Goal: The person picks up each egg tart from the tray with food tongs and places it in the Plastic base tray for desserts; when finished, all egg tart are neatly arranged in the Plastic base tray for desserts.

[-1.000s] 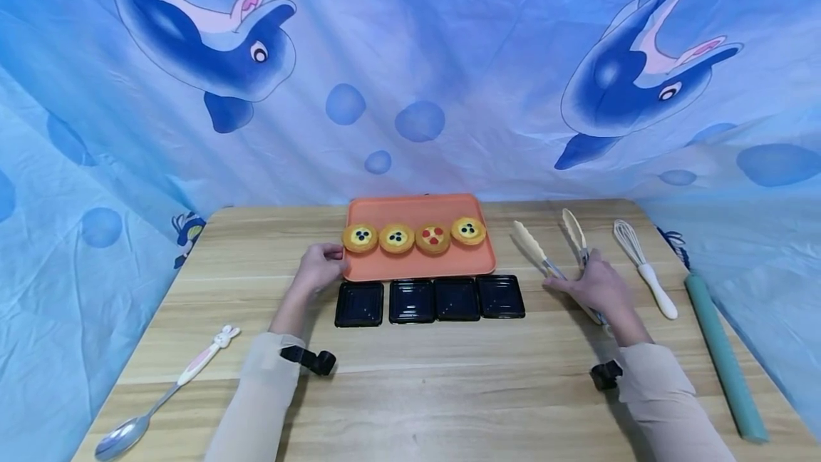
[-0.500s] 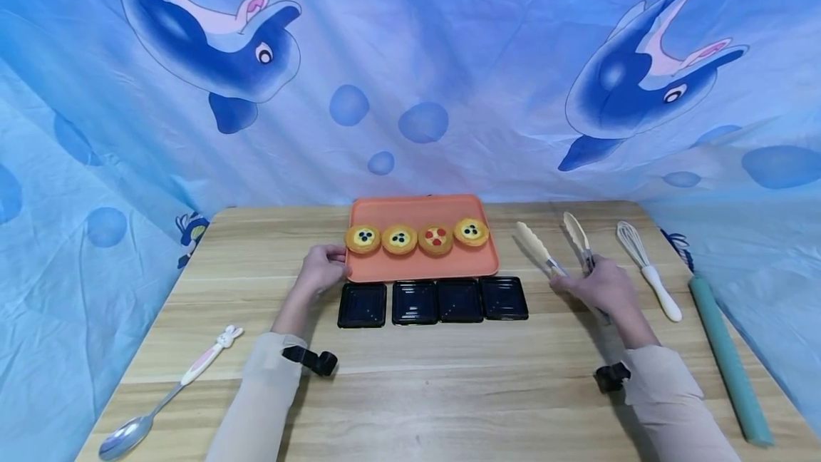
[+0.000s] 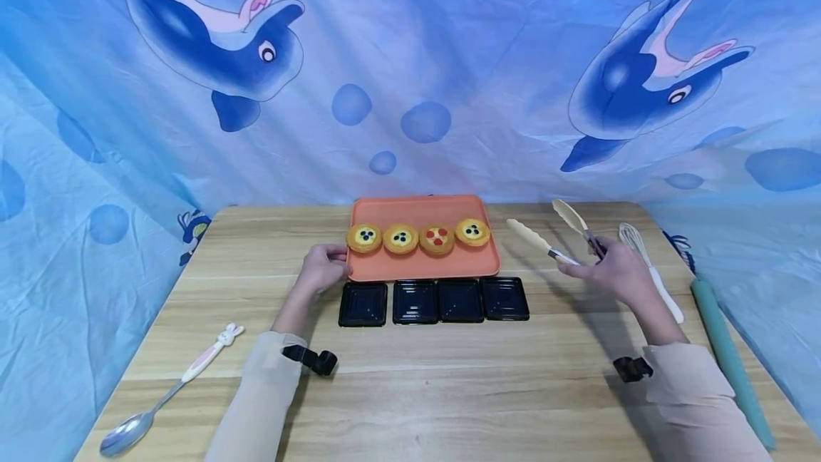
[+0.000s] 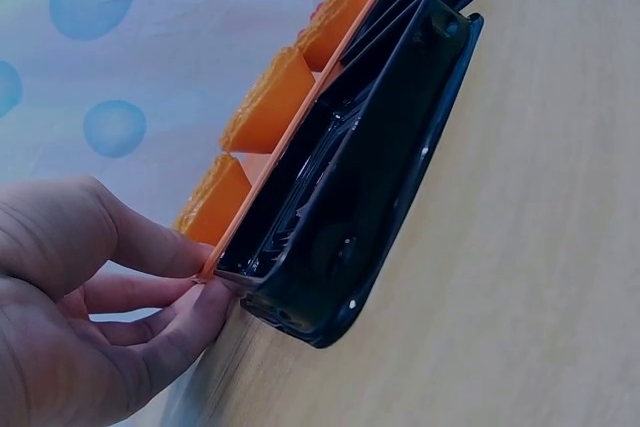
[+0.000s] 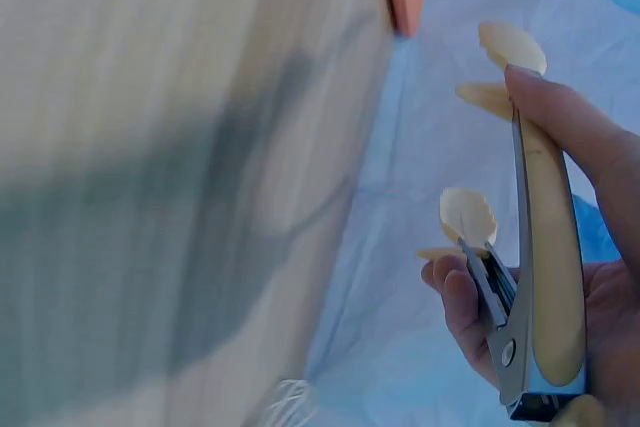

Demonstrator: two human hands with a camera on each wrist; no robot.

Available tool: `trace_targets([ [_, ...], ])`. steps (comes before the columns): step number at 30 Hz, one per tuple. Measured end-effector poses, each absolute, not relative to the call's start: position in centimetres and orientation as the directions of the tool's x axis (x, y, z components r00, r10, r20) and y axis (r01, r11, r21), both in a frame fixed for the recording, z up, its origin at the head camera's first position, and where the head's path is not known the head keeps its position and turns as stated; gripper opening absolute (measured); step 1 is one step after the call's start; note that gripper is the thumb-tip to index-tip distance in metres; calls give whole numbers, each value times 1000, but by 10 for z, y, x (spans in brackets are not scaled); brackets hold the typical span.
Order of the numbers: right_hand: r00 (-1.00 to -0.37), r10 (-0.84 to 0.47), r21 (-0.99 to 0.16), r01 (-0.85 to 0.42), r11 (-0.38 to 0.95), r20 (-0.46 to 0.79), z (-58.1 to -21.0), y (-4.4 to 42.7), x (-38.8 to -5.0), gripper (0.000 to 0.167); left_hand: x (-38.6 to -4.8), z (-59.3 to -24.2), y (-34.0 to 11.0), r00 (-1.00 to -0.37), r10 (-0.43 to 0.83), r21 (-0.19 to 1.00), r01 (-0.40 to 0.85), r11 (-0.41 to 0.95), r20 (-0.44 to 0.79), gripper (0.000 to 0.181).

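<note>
My left hand (image 3: 322, 267) pinches the left rim of an orange tray (image 3: 420, 209) between thumb and fingers, as the left wrist view shows. On that tray sit several egg tarts (image 3: 400, 239); one (image 3: 437, 239) has red toppings, the others dark berries. My right hand (image 3: 617, 273) grips a pair of kitchen tongs (image 5: 550, 257) with cream scalloped tips and lifts them off the table. The tongs' arms are spread, and nothing is between their tips. Along the tray's front edge lies a row of small black square trays (image 3: 363, 304), the leftmost close to my left hand.
To the right lie a white-handled whisk (image 3: 651, 273), partly behind my right hand, and a green rolling pin (image 3: 731, 362). A spoon with a rabbit handle (image 3: 173, 391) lies at the front left. A blue dolphin-print cloth (image 3: 410, 55) hangs behind the wooden table (image 3: 449, 391).
My right hand has raised the tongs from the table and shifted slightly right, its shadow now apart below. My left hand stays on the tray's rim.
</note>
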State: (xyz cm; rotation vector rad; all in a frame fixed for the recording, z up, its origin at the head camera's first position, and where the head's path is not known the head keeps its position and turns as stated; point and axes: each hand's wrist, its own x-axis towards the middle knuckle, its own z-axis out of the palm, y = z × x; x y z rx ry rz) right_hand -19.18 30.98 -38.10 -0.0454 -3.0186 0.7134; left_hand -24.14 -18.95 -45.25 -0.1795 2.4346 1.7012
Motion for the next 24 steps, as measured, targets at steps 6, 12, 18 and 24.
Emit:
trace_targets([
  [6, -997, -48, -428, -69, 901, 59, -374, 299, -204, 87, -241, -452, -190, -981, -4, 919, -183, 348, -194, 50],
  [12, -989, -141, -454, -143, 879, 38, -373, 288, -221, 74, -240, -452, -190, -980, -13, 923, -194, 331, -201, 51],
  [18, -971, -238, -547, -199, 813, 0, -382, 281, -236, 73, -240, -452, -189, -981, -13, 925, -186, 332, -193, 48],
  [24, -949, -313, -566, -242, 788, -30, -390, 275, -245, 95, -240, -453, -190, -978, -25, 920, -201, 335, -205, 47],
])
